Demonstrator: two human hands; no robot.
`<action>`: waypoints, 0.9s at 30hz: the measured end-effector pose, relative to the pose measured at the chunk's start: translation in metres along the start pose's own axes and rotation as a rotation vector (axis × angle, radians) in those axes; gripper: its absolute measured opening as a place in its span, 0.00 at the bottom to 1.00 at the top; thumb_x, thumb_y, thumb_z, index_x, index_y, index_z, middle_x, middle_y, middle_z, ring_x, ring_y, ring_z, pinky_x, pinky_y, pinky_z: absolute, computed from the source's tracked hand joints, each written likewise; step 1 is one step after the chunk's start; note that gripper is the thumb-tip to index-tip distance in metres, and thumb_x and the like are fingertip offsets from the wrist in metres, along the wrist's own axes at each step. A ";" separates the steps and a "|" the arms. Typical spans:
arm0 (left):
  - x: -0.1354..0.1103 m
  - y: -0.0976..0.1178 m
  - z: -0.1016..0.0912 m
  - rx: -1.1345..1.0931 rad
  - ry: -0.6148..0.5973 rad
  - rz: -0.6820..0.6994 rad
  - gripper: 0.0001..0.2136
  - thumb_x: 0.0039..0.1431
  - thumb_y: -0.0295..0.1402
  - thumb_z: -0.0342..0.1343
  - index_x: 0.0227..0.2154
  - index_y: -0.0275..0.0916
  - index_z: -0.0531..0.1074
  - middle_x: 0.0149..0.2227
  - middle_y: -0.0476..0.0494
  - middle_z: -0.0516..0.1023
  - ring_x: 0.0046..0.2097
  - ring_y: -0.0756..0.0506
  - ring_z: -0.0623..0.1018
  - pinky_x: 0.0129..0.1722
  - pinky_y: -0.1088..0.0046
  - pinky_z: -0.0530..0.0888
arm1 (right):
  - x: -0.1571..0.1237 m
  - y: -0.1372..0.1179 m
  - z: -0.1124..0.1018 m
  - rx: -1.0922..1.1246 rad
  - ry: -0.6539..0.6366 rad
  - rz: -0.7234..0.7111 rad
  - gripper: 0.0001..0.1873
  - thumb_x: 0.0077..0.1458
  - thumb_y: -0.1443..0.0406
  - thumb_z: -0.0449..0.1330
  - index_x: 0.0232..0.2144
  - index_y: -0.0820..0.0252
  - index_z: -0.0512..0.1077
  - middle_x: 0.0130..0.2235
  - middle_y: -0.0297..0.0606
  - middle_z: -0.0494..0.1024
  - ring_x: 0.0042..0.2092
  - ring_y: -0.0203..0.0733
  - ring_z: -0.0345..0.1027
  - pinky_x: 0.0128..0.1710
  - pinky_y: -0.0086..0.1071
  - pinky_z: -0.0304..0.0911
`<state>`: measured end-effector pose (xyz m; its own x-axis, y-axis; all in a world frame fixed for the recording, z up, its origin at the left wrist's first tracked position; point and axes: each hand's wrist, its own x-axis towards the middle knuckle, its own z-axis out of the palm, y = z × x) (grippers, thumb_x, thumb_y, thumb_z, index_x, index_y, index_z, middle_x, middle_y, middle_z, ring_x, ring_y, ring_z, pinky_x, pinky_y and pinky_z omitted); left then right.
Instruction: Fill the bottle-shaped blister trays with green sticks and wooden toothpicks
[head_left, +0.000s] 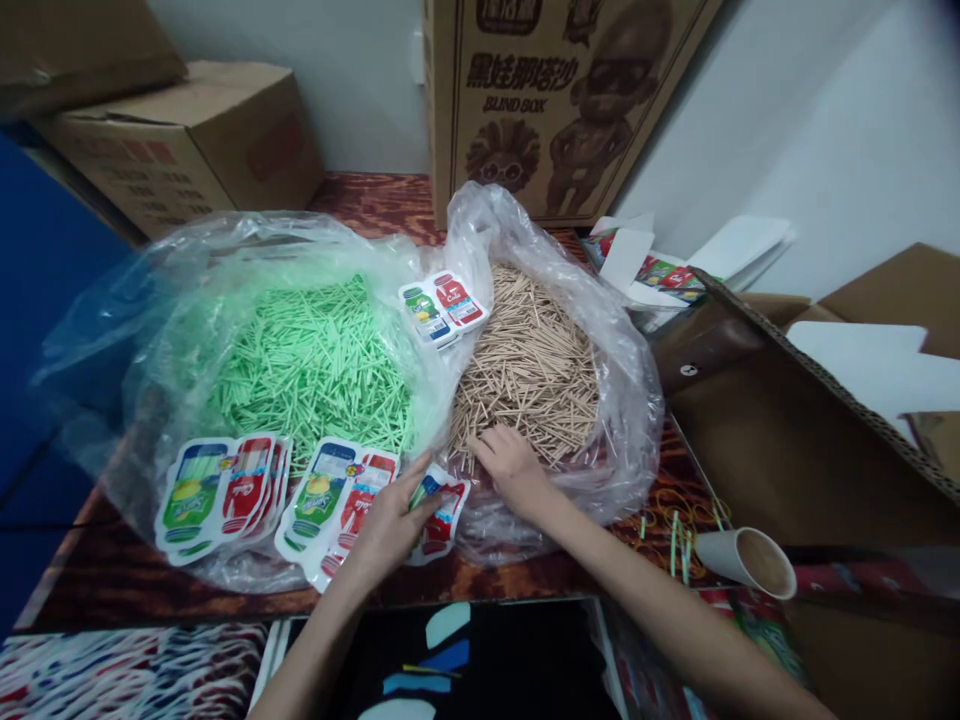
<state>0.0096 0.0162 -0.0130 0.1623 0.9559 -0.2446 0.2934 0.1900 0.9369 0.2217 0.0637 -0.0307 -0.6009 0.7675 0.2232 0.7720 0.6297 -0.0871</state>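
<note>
My left hand (397, 522) is closed on a small bottle-shaped printed packet (448, 515), green and red, with thumb and fingers at its left side. My right hand (511, 470) reaches into the near left edge of a pile of thin brown sticks (532, 365), its bent fingers closed on sticks there; the fingertips are partly hidden. The brown sticks lie in a clear plastic bag (630, 400). Left of them, another clear bag (172, 330) holds thin green sticks (322, 360). Stacked bottle-shaped packets (214, 495) and more packets (322, 500) lie in front of the green sticks.
Between the bags rests another packet stack (442, 305). To the right are a tipped paper cup (750, 562), yellow rubber bands (660, 520) and an open carton (750, 430). A blind-box carton (517, 100) and a closed carton (202, 140) stand behind.
</note>
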 end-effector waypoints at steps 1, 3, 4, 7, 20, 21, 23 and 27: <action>-0.001 -0.001 0.000 -0.009 0.006 -0.003 0.23 0.51 0.36 0.60 0.52 0.42 0.72 0.58 0.43 0.70 0.62 0.37 0.64 0.62 0.54 0.55 | 0.005 0.002 0.003 -0.022 -0.011 -0.051 0.13 0.61 0.73 0.49 0.44 0.64 0.71 0.35 0.44 0.71 0.38 0.48 0.57 0.38 0.39 0.54; -0.001 -0.001 0.001 -0.020 0.013 -0.008 0.24 0.51 0.35 0.61 0.53 0.41 0.71 0.58 0.43 0.70 0.62 0.36 0.64 0.63 0.53 0.55 | 0.016 0.004 0.008 -0.070 -0.039 -0.116 0.14 0.61 0.71 0.50 0.46 0.65 0.70 0.37 0.46 0.72 0.39 0.49 0.58 0.39 0.40 0.54; -0.001 -0.002 0.001 -0.024 0.011 -0.006 0.24 0.51 0.35 0.61 0.53 0.41 0.71 0.59 0.43 0.69 0.63 0.36 0.64 0.63 0.54 0.55 | 0.021 0.005 0.010 -0.094 -0.048 -0.128 0.13 0.62 0.70 0.50 0.45 0.65 0.71 0.37 0.47 0.72 0.40 0.49 0.58 0.39 0.40 0.54; 0.000 -0.005 0.002 -0.025 -0.008 0.004 0.25 0.52 0.34 0.59 0.55 0.40 0.69 0.60 0.43 0.67 0.63 0.37 0.63 0.63 0.55 0.55 | 0.031 0.007 0.013 -0.165 -0.062 -0.133 0.12 0.62 0.71 0.49 0.39 0.64 0.72 0.37 0.47 0.72 0.41 0.49 0.59 0.41 0.42 0.55; 0.000 -0.008 -0.001 -0.032 -0.032 -0.019 0.24 0.52 0.33 0.59 0.54 0.42 0.70 0.59 0.44 0.69 0.58 0.36 0.70 0.60 0.56 0.61 | 0.032 0.024 0.021 -0.114 -0.048 -0.249 0.14 0.59 0.75 0.49 0.41 0.62 0.72 0.48 0.48 0.72 0.54 0.51 0.58 0.55 0.47 0.50; 0.000 -0.009 -0.001 -0.027 -0.038 -0.022 0.24 0.53 0.33 0.59 0.55 0.42 0.69 0.59 0.44 0.68 0.59 0.36 0.70 0.60 0.56 0.60 | 0.033 0.025 0.019 -0.141 -0.046 -0.272 0.13 0.59 0.74 0.49 0.39 0.63 0.72 0.46 0.49 0.73 0.52 0.51 0.59 0.54 0.47 0.51; 0.000 -0.010 -0.001 -0.010 -0.045 -0.023 0.25 0.53 0.34 0.58 0.56 0.41 0.68 0.60 0.45 0.68 0.59 0.37 0.68 0.60 0.57 0.60 | 0.038 0.029 0.015 -0.160 -0.034 -0.291 0.11 0.60 0.72 0.49 0.34 0.64 0.72 0.41 0.49 0.74 0.47 0.51 0.61 0.50 0.45 0.54; -0.001 -0.009 -0.001 0.005 -0.036 -0.012 0.25 0.52 0.33 0.58 0.55 0.43 0.69 0.58 0.47 0.70 0.60 0.37 0.68 0.61 0.58 0.59 | 0.048 0.034 -0.002 0.012 0.076 -0.129 0.12 0.61 0.71 0.48 0.32 0.62 0.71 0.36 0.47 0.75 0.41 0.49 0.63 0.44 0.42 0.57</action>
<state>0.0057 0.0139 -0.0205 0.1928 0.9448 -0.2648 0.2999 0.2002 0.9327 0.2200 0.1215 -0.0210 -0.6775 0.6690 0.3058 0.6864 0.7244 -0.0640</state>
